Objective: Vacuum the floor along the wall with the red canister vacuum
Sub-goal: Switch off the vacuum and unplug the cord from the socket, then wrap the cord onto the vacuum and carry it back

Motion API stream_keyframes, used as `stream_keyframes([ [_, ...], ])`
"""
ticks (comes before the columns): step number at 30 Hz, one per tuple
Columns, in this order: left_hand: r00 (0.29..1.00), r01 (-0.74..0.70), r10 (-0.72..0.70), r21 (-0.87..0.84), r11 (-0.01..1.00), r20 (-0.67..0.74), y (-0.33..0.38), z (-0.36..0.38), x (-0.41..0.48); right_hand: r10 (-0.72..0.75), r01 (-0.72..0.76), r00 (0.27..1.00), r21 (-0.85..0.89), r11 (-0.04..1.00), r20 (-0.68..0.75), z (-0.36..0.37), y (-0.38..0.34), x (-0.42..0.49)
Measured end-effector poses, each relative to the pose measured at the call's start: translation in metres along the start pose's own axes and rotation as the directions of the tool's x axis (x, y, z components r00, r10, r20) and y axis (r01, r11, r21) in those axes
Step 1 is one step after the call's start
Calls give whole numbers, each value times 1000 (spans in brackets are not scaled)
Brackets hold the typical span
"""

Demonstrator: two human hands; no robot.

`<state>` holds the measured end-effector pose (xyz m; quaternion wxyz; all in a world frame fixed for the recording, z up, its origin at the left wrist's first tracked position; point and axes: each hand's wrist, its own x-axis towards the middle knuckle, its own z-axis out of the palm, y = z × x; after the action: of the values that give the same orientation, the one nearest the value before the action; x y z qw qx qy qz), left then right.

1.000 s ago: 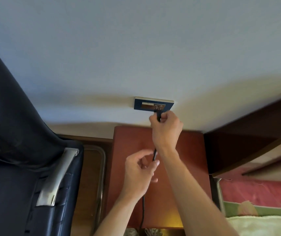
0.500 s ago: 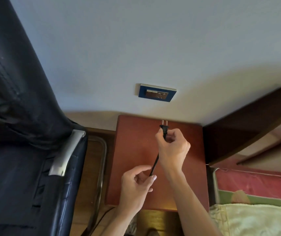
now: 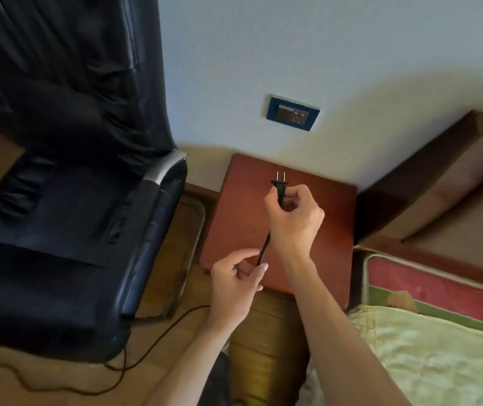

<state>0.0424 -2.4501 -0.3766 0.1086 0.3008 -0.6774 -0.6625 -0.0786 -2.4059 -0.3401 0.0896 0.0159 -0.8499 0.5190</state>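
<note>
While the right hand (image 3: 294, 218) grips the plug (image 3: 279, 187) just below the wall socket (image 3: 292, 112), prongs clear of it, the left hand (image 3: 234, 285) pinches the cord (image 3: 264, 252) lower down. No vacuum in sight. Seems the power step; next, prongs must meet the slots squarely.

- Wooden floor (image 3: 44, 373), bearing a red-brown nightstand (image 3: 243, 218) against the wall.
- Left of the nightstand: black chair (image 3: 58, 230).
- Below-left of it: thin black cord (image 3: 162, 332) trailing over the boards.
- Right: bed (image 3: 439, 361).
</note>
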Motion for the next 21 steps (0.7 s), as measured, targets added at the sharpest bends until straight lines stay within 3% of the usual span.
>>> stream_keyframes([
  [12, 957, -35, 1, -111, 993, -289, -26, -58, -142, -192, 162, 955, 146, 976, 226, -26, -40, -140],
  [17, 883, -58, -39, -191, 980, -469, -40, -110, -192, -257, 173, 894, 245, 954, 367, -1, -70, -217],
  [21, 791, -77, -88, -241, 967, -606, -59, -157, -239, -336, 207, 799, 297, 932, 498, 24, -92, -292],
])
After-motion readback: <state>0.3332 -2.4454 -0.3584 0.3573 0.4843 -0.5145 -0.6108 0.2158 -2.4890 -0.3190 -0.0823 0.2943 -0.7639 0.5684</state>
